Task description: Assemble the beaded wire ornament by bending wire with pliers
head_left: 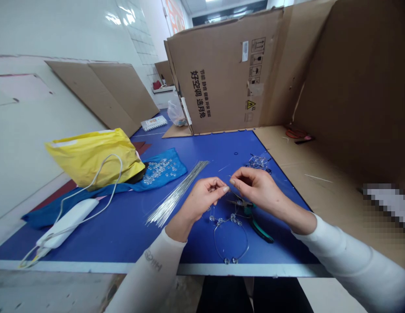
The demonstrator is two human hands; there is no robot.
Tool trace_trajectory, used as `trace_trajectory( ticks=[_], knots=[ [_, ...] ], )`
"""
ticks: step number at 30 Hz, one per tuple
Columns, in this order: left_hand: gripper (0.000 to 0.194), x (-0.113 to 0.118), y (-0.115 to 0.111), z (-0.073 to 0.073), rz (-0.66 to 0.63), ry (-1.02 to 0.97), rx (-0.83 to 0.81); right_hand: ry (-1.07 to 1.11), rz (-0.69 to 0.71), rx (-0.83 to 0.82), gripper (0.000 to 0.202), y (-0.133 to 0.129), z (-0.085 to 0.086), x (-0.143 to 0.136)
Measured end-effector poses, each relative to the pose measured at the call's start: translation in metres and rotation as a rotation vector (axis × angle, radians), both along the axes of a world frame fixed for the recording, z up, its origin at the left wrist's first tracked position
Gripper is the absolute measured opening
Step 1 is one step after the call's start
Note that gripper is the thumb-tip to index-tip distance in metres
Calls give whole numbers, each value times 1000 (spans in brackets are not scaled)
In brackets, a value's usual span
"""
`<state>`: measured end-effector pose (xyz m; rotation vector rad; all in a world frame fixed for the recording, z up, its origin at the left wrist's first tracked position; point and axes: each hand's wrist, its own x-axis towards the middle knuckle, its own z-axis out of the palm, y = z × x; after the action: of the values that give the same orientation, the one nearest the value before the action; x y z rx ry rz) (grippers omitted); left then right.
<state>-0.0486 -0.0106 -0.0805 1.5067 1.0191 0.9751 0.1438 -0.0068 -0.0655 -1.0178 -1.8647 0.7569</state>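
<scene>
My left hand (207,194) is closed in a pinch on a thin wire with clear beads. Facing it, my right hand (254,184) pinches thumb to forefinger on what looks like the wire's fine end; the fingers hide most of it. Just below the hands is a beaded wire ring (248,240) with clear round beads along it, two of them at its near side. Pliers (261,230) with green and black handles lie under my right hand, jaws pointing left. Left of my left hand lies a bundle of straight silvery wires (178,195).
Clear beads (159,169) lie on a blue cloth (176,163) beside a yellow bag (94,156). A white power strip (70,221) with a looped cord is at the left. More beaded wire pieces (258,162) lie beyond my right hand. Cardboard (228,78) walls the back and right.
</scene>
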Motion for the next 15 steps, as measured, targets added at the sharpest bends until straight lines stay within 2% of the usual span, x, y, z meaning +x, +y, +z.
trace_trajectory(
  ticks=[8, 15],
  knots=[
    [22, 1, 0, 1, -21, 38, 18, -35, -25, 117, 14, -1, -4, -1],
    [17, 3, -1, 2, -10, 80, 56, -47, -34, 138, 15, -4, -4, -3]
  ],
)
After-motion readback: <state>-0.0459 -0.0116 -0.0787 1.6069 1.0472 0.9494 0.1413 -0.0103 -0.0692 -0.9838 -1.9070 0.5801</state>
